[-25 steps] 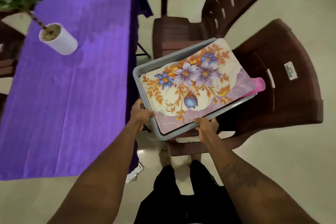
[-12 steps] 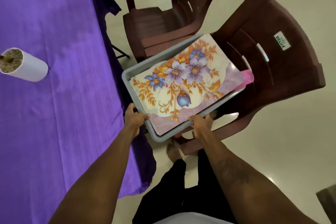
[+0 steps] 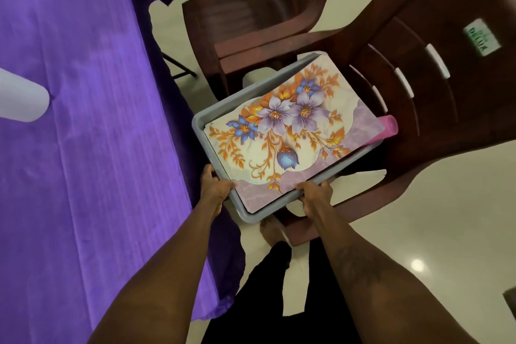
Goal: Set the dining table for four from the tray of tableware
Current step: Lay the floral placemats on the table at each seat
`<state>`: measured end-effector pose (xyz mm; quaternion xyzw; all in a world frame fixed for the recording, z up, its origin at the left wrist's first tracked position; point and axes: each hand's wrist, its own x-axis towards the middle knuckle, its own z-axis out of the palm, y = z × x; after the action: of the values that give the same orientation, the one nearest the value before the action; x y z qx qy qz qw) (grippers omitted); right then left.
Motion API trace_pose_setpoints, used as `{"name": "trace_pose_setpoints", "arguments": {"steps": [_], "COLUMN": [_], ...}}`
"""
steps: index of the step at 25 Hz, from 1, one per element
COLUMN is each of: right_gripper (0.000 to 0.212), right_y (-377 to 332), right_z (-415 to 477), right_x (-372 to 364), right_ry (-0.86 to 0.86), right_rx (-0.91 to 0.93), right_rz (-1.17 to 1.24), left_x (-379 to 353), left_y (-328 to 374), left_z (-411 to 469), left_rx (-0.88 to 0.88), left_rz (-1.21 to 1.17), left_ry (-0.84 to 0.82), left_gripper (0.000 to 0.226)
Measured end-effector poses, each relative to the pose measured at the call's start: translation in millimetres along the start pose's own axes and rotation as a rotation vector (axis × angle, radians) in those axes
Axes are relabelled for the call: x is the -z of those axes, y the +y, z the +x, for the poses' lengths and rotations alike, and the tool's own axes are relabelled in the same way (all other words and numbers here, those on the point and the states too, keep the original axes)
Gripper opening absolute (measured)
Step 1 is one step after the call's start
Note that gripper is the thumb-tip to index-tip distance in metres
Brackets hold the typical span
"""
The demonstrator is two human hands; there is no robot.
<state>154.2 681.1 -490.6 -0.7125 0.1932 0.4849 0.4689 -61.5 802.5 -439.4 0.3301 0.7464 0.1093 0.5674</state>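
A: Tray look?
B: Grey plastic tray (image 3: 201, 121), floral placemat (image 3: 293, 134) covering it, pink item (image 3: 391, 126) poking out at the far right.
A: Where?
B: Over brown chair (image 3: 418, 78), just beside purple-clothed table (image 3: 83, 134).
A: Axis?
B: Long axis diagonal, near-left to far-right; a corner faces the person.
A: Hands?
B: Left hand (image 3: 215, 187) and right hand (image 3: 315, 195) grip the rim, thumbs on top, fingers curled under.

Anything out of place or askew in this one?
Yes. The floral placemat lies skewed on the grey tray and covers the tray's far right end. A pink item pokes out from under it there, past the tray's edge.
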Motion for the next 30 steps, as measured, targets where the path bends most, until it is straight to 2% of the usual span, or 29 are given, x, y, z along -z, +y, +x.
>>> {"name": "trace_pose_setpoints", "arguments": {"steps": [7, 11, 15, 18, 20, 22, 24, 25, 27, 30], "right_gripper": [0.066, 0.077, 0.041, 0.037, 0.047, 0.061, 0.071, 0.072, 0.068, 0.073], "right_y": [11.5, 30.5, 20.2, 7.1, -8.9, -19.6, -27.7, -32.0, -43.2, -47.4], "right_z": [51.8, 79.1, 72.3, 62.9, 50.2, 41.9, 41.7, 45.7, 54.2, 71.7], "right_x": [-38.5, -43.6, -42.8, -43.9, -53.9, -66.2, -72.1, -73.2, -75.4, -79.5], "right_ry": [-0.010, 0.028, 0.105, 0.229, 0.315, 0.365, 0.384, 0.375, 0.366, 0.354], "right_rx": [-0.036, -0.135, -0.223, -0.191, -0.144, 0.007, 0.147, 0.161, 0.084, -0.047], "right_rz": [-0.049, -0.184, -0.281, -0.332, -0.335, -0.370, -0.426, -0.447, -0.435, -0.385], "left_x": [-18.8, -24.6, -33.7, -55.2, -77.6, -102.6, -119.0, -123.2, -126.0, -126.4], "left_y": [-14.5, -23.1, -19.5, -12.1, 6.8, 26.9, 40.9, 43.4, 39.8, 28.6], "left_z": [53.1, 73.2, 73.6, 62.3, 53.2, 48.7, 51.4, 54.4, 61.6, 74.4], "left_rx": [0.051, 0.083, 0.113, -0.104, -0.268, -0.338, -0.274, -0.204, -0.116, -0.115], "left_rz": [0.141, 0.251, 0.461, 0.568, 0.647, 0.613, 0.509, 0.474, 0.499, 0.606], "left_ry": [0.171, 0.192, 0.213, 0.255, 0.198, 0.131, 0.139, 0.145, 0.113, 0.062], "left_gripper": [0.054, 0.072, 0.070, 0.094, 0.100, 0.095, 0.092, 0.092, 0.092, 0.094]}}
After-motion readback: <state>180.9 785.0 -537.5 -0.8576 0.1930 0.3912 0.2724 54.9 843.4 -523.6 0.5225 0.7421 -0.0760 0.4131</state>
